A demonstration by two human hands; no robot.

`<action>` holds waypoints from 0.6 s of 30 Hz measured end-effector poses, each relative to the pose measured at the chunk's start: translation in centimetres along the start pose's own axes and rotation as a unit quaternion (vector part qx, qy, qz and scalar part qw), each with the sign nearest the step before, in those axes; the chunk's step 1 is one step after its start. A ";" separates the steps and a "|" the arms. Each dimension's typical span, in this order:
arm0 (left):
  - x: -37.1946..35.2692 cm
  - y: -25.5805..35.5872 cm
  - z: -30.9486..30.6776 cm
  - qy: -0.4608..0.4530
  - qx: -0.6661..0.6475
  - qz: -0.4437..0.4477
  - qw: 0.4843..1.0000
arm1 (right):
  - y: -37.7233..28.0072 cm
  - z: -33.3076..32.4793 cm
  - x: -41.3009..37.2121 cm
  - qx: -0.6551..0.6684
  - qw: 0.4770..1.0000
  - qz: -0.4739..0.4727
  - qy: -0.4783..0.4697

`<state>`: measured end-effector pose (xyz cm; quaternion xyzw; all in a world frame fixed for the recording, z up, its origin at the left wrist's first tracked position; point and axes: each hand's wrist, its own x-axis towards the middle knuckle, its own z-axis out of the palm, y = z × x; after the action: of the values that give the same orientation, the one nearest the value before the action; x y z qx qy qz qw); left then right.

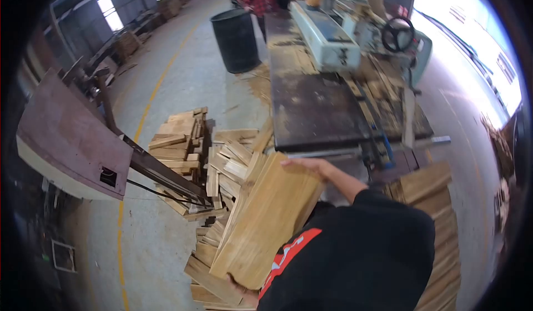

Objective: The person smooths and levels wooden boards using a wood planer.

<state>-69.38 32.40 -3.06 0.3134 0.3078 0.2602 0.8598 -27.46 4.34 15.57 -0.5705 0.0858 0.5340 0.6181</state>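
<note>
A wide light-brown wooden board (266, 222) is held tilted in front of my black shirt, with the edge of another thin board along its far side. My right hand (305, 167) grips the upper end of the wide board, fingers over its corner. At the lower end my left hand (243, 290) is closed on the board's edge, partly hidden by the board and cut by the frame. Beyond the board lies a loose heap of wooden offcuts (236, 169) on the floor, spreading under its lower end.
A woodworking machine (327, 42) with a dark table (311, 114) stands ahead to the right. A stack of wood pieces (177, 139) sits beside a leaning metal post (166, 172). More boards (438, 228) lie behind me. A black bin (236, 42) and a person in red plaid (259, 0) are farther off.
</note>
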 end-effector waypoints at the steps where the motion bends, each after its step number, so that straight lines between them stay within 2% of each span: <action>1: -0.1 0.2 0.7 -0.003 0.024 -0.008 1.000 | 0.5 -0.4 -1.2 -0.003 1.000 -0.008 0.001; 3: 0.4 -0.1 1.6 0.017 0.029 -0.019 0.999 | 2.8 -3.4 -0.5 0.007 0.997 -0.071 0.010; 4: 0.5 -0.2 1.3 0.028 0.035 -0.024 0.999 | 3.2 -4.0 -1.3 0.009 0.997 -0.070 0.014; 6: 2.2 -1.9 -0.2 -0.011 0.064 -0.001 0.998 | 4.5 -4.9 -3.5 0.026 0.995 -0.086 0.031; 8: 2.6 -2.2 0.8 -0.032 0.059 -0.024 0.997 | 5.3 -5.7 -6.1 0.033 0.993 -0.094 0.065; 11: 3.8 -2.2 3.7 -0.027 0.078 -0.045 0.996 | 6.4 -6.9 -8.2 0.030 0.975 -0.209 0.072; 14: 7.0 -2.2 6.2 -0.133 0.091 -0.028 0.987 | 6.6 -10.1 -10.6 0.006 0.959 -0.265 0.105; 15: 7.8 -2.4 7.4 -0.139 0.103 -0.026 0.985 | 6.9 -11.4 -11.8 0.009 0.950 -0.282 0.133; 17: 10.8 -1.1 11.1 -0.156 0.141 -0.019 0.977 | 7.6 -12.7 -14.2 0.031 0.929 -0.320 0.186; 18: 11.2 -0.1 14.1 -0.209 0.150 -0.026 0.966 | 7.9 -13.3 -16.4 0.054 0.919 -0.342 0.189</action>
<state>-52.05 34.18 1.47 0.4785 0.1647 0.1169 0.8545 -33.58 -17.17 17.99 -0.6210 0.0297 0.1674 0.7652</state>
